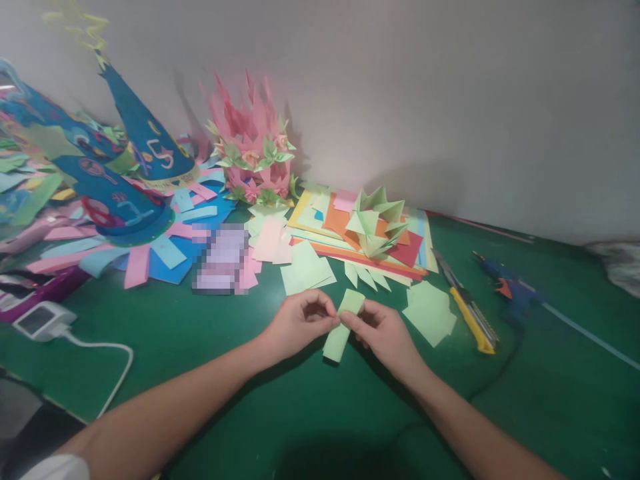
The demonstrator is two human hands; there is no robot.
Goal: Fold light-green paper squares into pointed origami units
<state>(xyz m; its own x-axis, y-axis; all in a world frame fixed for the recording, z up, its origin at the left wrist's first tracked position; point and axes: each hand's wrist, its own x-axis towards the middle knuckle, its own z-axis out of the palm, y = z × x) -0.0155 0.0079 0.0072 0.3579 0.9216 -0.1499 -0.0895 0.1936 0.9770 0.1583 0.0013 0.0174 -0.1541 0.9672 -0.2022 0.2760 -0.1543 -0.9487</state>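
Observation:
A folded strip of light green paper (336, 344) is held above the green tabletop, tilted with its upper end away from me. My right hand (383, 330) grips it, thumb on top and fingers behind. My left hand (305, 320) pinches its left edge between thumb and forefinger. Beyond my hands lie light green paper squares (306, 267) and some folded green paper points (367, 275). More green squares (430, 312) rest to the right of my right hand. A ring of folded green paper (379, 220) stands on a stack of coloured sheets (300, 217).
A yellow utility knife (470, 320) and a blue glue gun (517, 287) lie on the right. Blue paper cone hats (145, 133) and a pink paper crown (250, 143) stand at the back left. A white device with a cable (45, 322) sits on the left.

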